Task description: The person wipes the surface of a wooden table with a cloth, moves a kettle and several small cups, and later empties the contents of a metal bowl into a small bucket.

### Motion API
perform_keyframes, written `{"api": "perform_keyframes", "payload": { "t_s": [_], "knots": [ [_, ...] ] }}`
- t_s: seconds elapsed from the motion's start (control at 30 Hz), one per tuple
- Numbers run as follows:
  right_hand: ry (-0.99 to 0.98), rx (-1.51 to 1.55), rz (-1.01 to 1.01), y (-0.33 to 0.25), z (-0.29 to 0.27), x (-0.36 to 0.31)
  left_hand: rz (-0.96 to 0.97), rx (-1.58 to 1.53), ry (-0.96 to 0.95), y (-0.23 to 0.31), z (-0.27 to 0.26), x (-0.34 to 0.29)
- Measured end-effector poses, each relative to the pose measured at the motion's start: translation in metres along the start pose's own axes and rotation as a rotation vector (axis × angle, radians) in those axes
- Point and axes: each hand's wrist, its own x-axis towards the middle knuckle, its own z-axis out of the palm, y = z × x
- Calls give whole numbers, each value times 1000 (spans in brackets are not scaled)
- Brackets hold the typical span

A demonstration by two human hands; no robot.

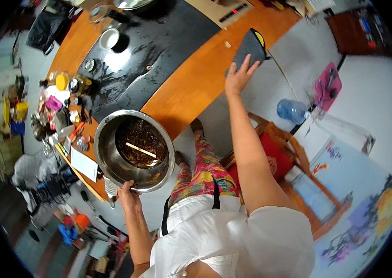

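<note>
My left hand [128,197] grips the lower rim of a round stainless steel basin [108,162], tilted at the table's near edge. Inside the basin are a dark brown liquid with wet, leaf-like bits [135,134] and a short pale stick [141,149]. My right arm stretches far forward. At its end my right hand [240,76] has its fingers spread over a dark grey, folded cloth-like piece [248,47] with a yellow patch, at the table's right edge. Whether the fingers pinch that piece underneath is hidden.
A wet black tray [168,51] lies on the wooden table [196,99], bearing a white cup [109,39]. Jars [80,85] and clutter crowd its left end. A wooden chair [270,153] with a red cushion and a blue water bottle [291,111] are on the right.
</note>
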Motion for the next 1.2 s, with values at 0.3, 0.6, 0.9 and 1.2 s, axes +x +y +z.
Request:
{"api": "perform_keyframes", "payload": {
  "t_s": [0.3,0.6,0.9,1.2],
  "knots": [
    [-256,715,318,-42,-19,-234,56,91,-178,-5,-27,14],
    [-559,573,59,-53,-71,-410,59,206,-307,-25,-89,0],
    [-204,660,79,-58,-117,-281,70,357,-303,-60,-169,1],
    [-552,627,21,-74,-145,-224,19,393,-388,-90,-143,-11]
  ]
}}
